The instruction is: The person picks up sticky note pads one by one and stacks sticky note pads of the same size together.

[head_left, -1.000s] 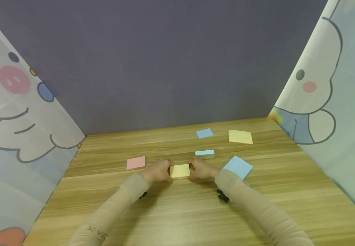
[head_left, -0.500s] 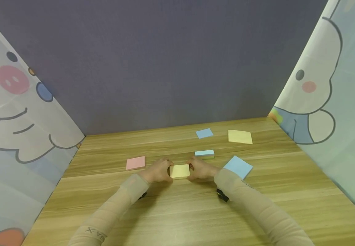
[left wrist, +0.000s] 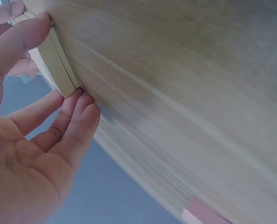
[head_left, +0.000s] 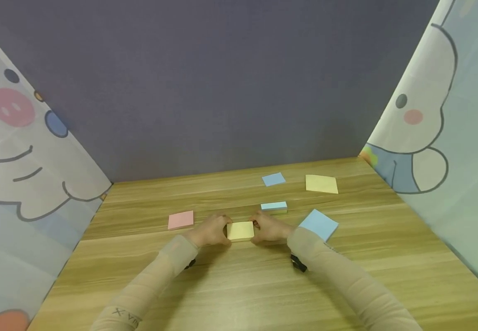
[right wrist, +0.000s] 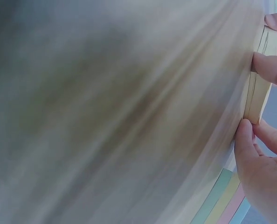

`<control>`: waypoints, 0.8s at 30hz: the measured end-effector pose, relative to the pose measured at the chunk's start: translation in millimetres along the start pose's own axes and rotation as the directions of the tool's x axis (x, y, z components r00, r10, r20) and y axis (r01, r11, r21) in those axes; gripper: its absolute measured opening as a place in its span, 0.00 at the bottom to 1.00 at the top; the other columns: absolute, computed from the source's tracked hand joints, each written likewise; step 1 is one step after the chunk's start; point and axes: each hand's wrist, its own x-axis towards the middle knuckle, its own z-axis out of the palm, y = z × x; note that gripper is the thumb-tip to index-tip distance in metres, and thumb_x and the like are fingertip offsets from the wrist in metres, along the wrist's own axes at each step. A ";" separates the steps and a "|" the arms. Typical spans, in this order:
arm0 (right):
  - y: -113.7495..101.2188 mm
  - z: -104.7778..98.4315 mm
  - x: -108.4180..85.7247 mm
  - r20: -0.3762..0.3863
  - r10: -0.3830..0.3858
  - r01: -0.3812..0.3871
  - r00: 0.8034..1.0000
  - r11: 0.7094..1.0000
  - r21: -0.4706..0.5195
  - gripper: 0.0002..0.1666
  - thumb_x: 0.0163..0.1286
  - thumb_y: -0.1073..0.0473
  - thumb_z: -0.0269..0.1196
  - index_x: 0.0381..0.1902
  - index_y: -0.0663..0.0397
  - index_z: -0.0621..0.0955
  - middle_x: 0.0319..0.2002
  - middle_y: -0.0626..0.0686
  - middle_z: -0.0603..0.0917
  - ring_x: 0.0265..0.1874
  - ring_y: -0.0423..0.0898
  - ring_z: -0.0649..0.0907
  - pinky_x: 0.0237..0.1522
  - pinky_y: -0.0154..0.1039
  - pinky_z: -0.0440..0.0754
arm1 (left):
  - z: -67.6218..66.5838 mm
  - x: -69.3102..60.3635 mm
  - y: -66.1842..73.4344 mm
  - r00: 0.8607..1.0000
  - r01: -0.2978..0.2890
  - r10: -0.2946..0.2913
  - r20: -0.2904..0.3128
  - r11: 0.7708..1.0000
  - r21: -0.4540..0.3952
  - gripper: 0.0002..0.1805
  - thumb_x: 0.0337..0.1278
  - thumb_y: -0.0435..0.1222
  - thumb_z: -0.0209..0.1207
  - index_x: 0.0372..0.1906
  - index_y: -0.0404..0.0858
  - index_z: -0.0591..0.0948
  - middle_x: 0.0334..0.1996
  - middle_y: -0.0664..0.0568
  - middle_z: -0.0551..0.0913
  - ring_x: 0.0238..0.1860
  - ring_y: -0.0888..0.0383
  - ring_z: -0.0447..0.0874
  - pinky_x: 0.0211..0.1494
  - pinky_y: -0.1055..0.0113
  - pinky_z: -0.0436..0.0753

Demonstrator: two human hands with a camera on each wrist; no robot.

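Observation:
Between both hands, a yellow sticky-note stack (head_left: pixel 240 231) lies flat on the wooden table. My left hand (head_left: pixel 214 230) grips its left end, thumb at the near corner and fingers at the far one. At the right end my right hand (head_left: pixel 270 227) holds it the same way. Thin seams run along the side of the yellow stack (left wrist: pixel 59 65) in the left wrist view, and the right wrist view shows them too. Just behind my right hand stands a blue-topped block of sticky notes (head_left: pixel 273 207), layered green, yellow, pink and blue in the right wrist view.
Left of my left hand lies a pink sticky-note pad (head_left: pixel 181 220). A large blue pad (head_left: pixel 319 224) sits beside my right wrist, partly covered by the sleeve. Farther back are a small blue pad (head_left: pixel 273 179) and a yellow pad (head_left: pixel 321 184), before a dark wall (head_left: pixel 230 92).
The whole head view has shifted slightly to the left. Both hands keep their grip on the yellow sticky-note stack, which stays in place on the table.

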 end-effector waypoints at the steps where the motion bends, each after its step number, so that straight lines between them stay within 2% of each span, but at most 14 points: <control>1: 0.0 0.0 -0.1 -0.004 0.003 -0.003 1.000 1.000 -0.003 0.37 0.52 0.60 0.69 0.59 0.66 0.69 0.38 0.53 0.66 0.35 0.46 0.67 0.34 0.37 0.66 | 0.0 0.2 -0.4 1.000 -0.005 0.005 -0.002 1.000 -0.003 0.35 0.34 0.39 0.73 0.54 0.30 0.75 0.52 0.41 0.75 0.52 0.44 0.74 0.54 0.53 0.76; 5: -0.5 -0.3 0.0 -0.006 0.018 -0.018 1.000 1.000 -0.003 0.38 0.52 0.59 0.69 0.59 0.66 0.69 0.41 0.52 0.67 0.37 0.46 0.67 0.38 0.38 0.69 | -0.2 0.4 -1.7 1.000 -0.003 0.003 -0.002 1.000 -0.006 0.36 0.34 0.40 0.73 0.54 0.31 0.74 0.56 0.40 0.73 0.56 0.41 0.71 0.57 0.51 0.74; 9: 0.4 0.2 1.2 -0.008 0.011 -0.011 1.000 1.000 -0.013 0.38 0.51 0.59 0.70 0.59 0.66 0.69 0.41 0.52 0.67 0.38 0.46 0.68 0.40 0.39 0.70 | -2.4 -1.3 -1.5 1.000 -0.006 0.006 0.011 1.000 -0.018 0.37 0.35 0.40 0.72 0.55 0.30 0.74 0.55 0.41 0.74 0.55 0.43 0.72 0.57 0.52 0.74; 12: 0.8 0.8 1.4 -0.006 0.006 -0.006 1.000 1.000 -0.023 0.38 0.51 0.58 0.70 0.58 0.66 0.70 0.40 0.52 0.67 0.38 0.46 0.68 0.39 0.39 0.70 | -4.5 -4.1 -3.2 1.000 -0.012 0.014 0.027 0.999 -0.045 0.37 0.35 0.39 0.72 0.56 0.29 0.73 0.54 0.41 0.74 0.54 0.44 0.73 0.56 0.53 0.75; 16: 0.2 0.2 0.8 -0.001 0.008 -0.008 1.000 1.000 -0.005 0.39 0.52 0.59 0.69 0.60 0.66 0.69 0.40 0.52 0.66 0.37 0.45 0.67 0.38 0.37 0.69 | -8.8 -8.2 -8.0 0.999 0.020 -0.014 0.046 0.993 -0.119 0.37 0.38 0.37 0.71 0.58 0.29 0.70 0.57 0.41 0.72 0.57 0.44 0.71 0.59 0.53 0.74; 19: -0.2 -0.2 0.2 -0.001 -0.006 0.006 1.000 1.000 0.013 0.38 0.52 0.60 0.69 0.59 0.67 0.69 0.38 0.53 0.66 0.33 0.45 0.67 0.33 0.36 0.66 | -13.8 -11.3 -11.7 0.999 0.036 -0.032 0.029 0.990 -0.134 0.37 0.39 0.36 0.70 0.59 0.29 0.69 0.57 0.41 0.73 0.59 0.43 0.70 0.60 0.53 0.72; 24: 0.3 -0.2 0.0 0.003 -0.025 0.025 1.000 1.000 0.007 0.38 0.52 0.61 0.69 0.59 0.68 0.68 0.35 0.52 0.64 0.31 0.44 0.66 0.30 0.34 0.63 | -27.5 -17.6 -19.6 0.997 0.063 -0.066 -0.031 0.995 -0.078 0.34 0.42 0.34 0.68 0.59 0.30 0.70 0.55 0.42 0.74 0.57 0.44 0.72 0.58 0.53 0.74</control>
